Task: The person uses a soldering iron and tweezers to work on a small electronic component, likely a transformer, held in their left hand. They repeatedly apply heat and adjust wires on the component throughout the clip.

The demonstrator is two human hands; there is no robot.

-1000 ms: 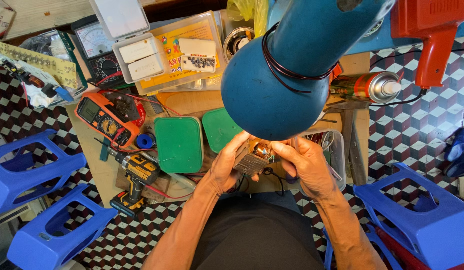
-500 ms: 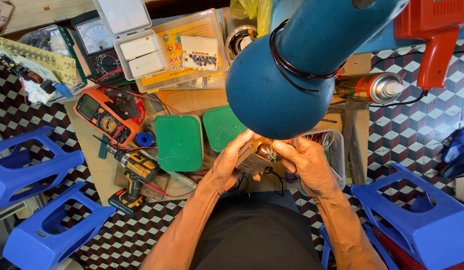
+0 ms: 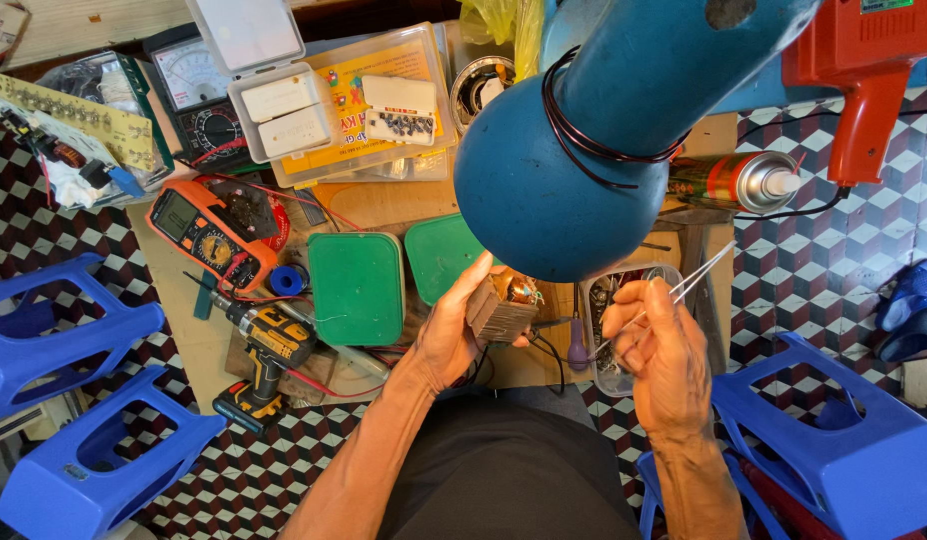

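My left hand (image 3: 454,330) grips a small laminated motor core (image 3: 502,308) with copper windings, held just under the big blue lamp head (image 3: 574,150). My right hand (image 3: 659,350) is a short way to the right of it, pinching thin metal tweezers (image 3: 689,285) whose tips point up and right. The two hands are apart. Below them lie my dark lap and a low wooden bench (image 3: 384,205).
Two green lids (image 3: 356,288) sit left of my left hand. A yellow cordless drill (image 3: 264,350), an orange multimeter (image 3: 199,235), clear parts boxes (image 3: 374,105), a spray can (image 3: 734,182), a red power tool (image 3: 864,70) and a clear tray (image 3: 606,330) crowd the bench. Blue plastic stools (image 3: 74,400) stand both sides.
My hands were together on the motor core; now my right hand has pulled away to the right with the tweezers, and my left hand alone holds the core.
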